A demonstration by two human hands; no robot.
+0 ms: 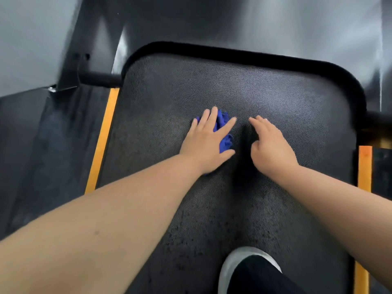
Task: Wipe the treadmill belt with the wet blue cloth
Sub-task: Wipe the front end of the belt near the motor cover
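Nearest, a grey-toed shoe [239,262] stands on the treadmill belt [233,85], which is speckled dark here and runs between a left yellow strip [101,143] and a right yellow strip [364,166]. Mid-belt, the left hand [206,143] lies flat with fingers spread, pressing the bunched blue cloth [225,135]. Just beside it, the right hand [270,145] is loosely curved, gripping nothing, its fingertips at the belt. Beyond, bare belt reaches a black rounded rim [244,55].

My grey-toed shoe [231,264] shows at the bottom. A left yellow strip [104,141] and a right yellow strip [364,166] run lengthwise. A black crossbar [99,79] meets a black post [82,43].
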